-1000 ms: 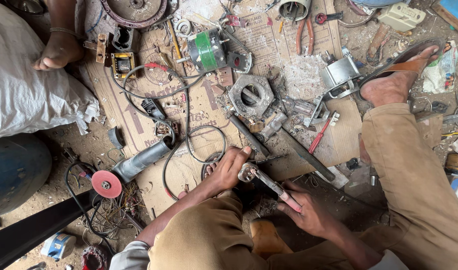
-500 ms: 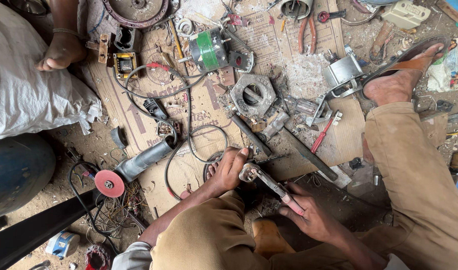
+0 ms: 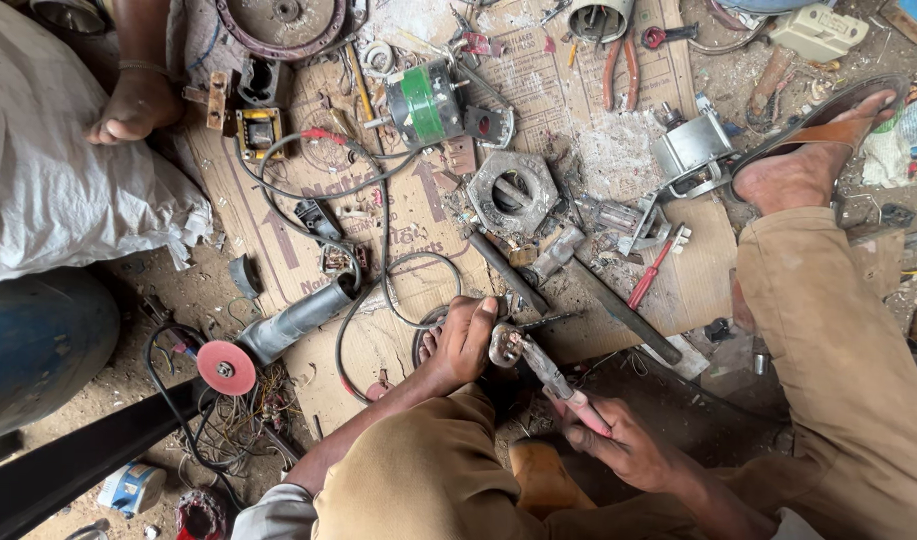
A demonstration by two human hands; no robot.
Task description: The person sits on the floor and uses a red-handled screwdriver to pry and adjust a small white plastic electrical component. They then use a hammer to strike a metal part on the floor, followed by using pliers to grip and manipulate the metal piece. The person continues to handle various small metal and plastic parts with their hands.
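My left hand (image 3: 465, 340) grips a small round metal part (image 3: 434, 335) pressed on the cardboard sheet (image 3: 408, 210) in front of my knees. My right hand (image 3: 618, 440) is closed on the red handles of a pair of pliers (image 3: 538, 365). The pliers' jaws bite the metal part right beside my left fingers. A thin black rod (image 3: 548, 320) pokes out from under the left hand to the right.
An angle grinder (image 3: 278, 335) with a red disc lies to the left, its black cable looping nearby. A green-banded motor (image 3: 423, 100), a square metal housing (image 3: 513, 190), a red screwdriver (image 3: 653, 270) and red pliers (image 3: 618, 70) lie beyond. Another person's foot (image 3: 133, 105) rests top left; my sandalled foot (image 3: 803, 165) right.
Both hands keep their grip; the pliers have barely shifted at the metal part. The view has drifted slightly.
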